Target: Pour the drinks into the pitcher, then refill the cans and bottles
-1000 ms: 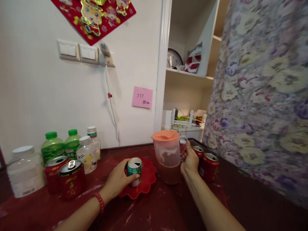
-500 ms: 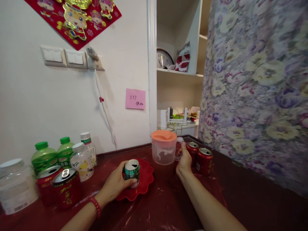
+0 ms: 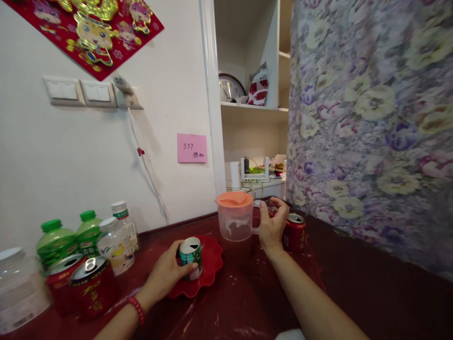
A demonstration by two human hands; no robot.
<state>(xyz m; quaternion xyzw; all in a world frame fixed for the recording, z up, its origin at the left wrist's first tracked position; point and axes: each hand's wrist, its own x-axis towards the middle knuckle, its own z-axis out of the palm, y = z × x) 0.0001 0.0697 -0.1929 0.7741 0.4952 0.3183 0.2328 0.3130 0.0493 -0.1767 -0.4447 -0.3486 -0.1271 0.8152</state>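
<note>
My left hand (image 3: 167, 270) is wrapped round a small green drink can (image 3: 191, 259), which stands upright on a red scalloped plate (image 3: 213, 265). Just right of the clear plastic jug (image 3: 234, 225) with its orange lid, my right hand (image 3: 272, 227) is raised, thumb and fingers apart. The jug's handle (image 3: 255, 230) lies beside that thumb, and I see no grip on it. Behind the fingers a red can (image 3: 272, 210) is mostly hidden. Another red can (image 3: 295, 232) stands to the right of the hand.
On the left stand two red cans (image 3: 92, 288), green-capped bottles (image 3: 56, 242), and clear plastic jars (image 3: 116, 245). A floral curtain (image 3: 357, 132) hangs along the right side. Behind the table are a white wall (image 3: 166, 189) and shelves (image 3: 253, 107) with a router (image 3: 255, 175).
My right hand has moved away from the jug handle, its fingers spreading towards the red cans. My left hand still holds the green can on the plate. The view has shifted slightly right.
</note>
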